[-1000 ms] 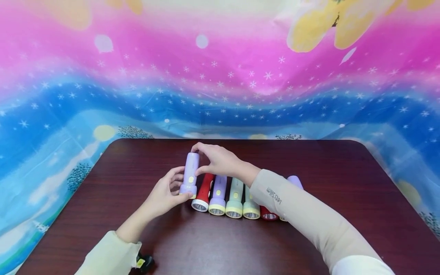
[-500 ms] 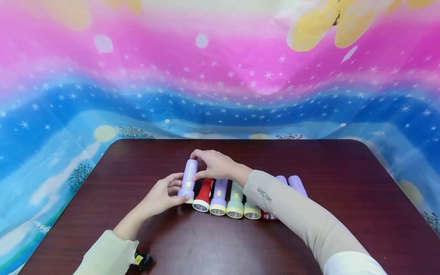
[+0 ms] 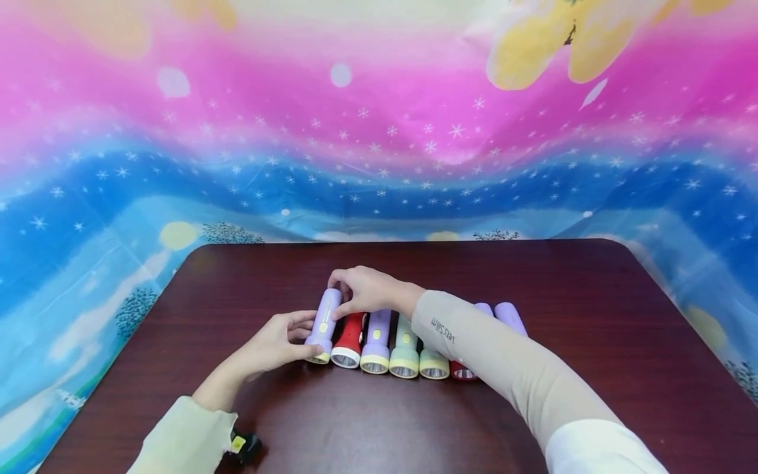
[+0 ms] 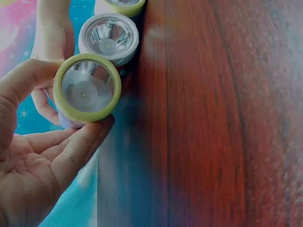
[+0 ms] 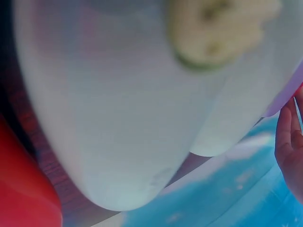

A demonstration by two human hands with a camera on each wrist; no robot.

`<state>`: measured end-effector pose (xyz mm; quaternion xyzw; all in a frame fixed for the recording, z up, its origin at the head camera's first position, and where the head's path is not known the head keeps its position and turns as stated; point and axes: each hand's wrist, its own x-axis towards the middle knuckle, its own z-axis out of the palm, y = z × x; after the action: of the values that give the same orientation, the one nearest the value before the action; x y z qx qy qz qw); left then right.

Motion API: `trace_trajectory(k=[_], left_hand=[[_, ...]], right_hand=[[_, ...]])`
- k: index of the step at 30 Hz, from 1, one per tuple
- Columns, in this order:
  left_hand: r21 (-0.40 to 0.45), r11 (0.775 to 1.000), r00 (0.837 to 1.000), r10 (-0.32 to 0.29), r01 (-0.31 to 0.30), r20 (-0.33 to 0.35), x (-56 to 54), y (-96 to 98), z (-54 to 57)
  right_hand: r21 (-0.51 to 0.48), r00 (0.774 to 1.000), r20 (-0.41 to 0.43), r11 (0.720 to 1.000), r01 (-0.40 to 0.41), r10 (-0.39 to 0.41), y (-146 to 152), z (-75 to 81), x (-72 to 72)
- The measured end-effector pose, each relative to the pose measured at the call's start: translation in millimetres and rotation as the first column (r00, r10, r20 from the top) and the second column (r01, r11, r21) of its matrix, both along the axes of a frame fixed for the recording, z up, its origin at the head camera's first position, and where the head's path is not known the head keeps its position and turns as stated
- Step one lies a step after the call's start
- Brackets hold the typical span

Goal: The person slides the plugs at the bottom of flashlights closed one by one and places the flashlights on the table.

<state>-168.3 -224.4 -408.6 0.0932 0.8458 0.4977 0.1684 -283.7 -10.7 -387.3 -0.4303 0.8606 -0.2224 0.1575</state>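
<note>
A purple flashlight (image 3: pixel 325 322) with a yellow lens rim is at the left end of a row of flashlights, its lens facing the near edge. My left hand (image 3: pixel 274 345) pinches it at the head, thumb on one side and fingers on the other; the left wrist view shows the lens (image 4: pixel 87 87) between them. At the tail end, my right hand (image 3: pixel 370 289) holds the same flashlight between thumb and fingers. Right beside it lies a red flashlight (image 3: pixel 351 336) with a white rim, then another purple flashlight (image 3: pixel 377 336) and a pale green one (image 3: pixel 405 342).
More flashlights continue rightward, partly covered by my right sleeve (image 3: pixel 474 342); a purple one (image 3: pixel 510 318) sticks out behind it. A small black object (image 3: pixel 245 447) with a yellow patch is beside my left sleeve. Behind the brown table (image 3: pixel 266 270) hangs a patterned curtain (image 3: pixel 379 131).
Both hands have lowered the purple flashlight toward the near side, from nearly upright to lying level with the row's left end. My right forearm has shifted slightly left.
</note>
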Motion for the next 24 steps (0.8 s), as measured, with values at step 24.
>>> trace_trajectory(k=[24], left_hand=[[0.024,0.999,0.999,0.033,-0.033,0.003,-6.8,-1.5,-10.6]], right_hand=[[0.100,0.999,0.031,0.995,-0.019,0.016,2,-9.8,-1.5]])
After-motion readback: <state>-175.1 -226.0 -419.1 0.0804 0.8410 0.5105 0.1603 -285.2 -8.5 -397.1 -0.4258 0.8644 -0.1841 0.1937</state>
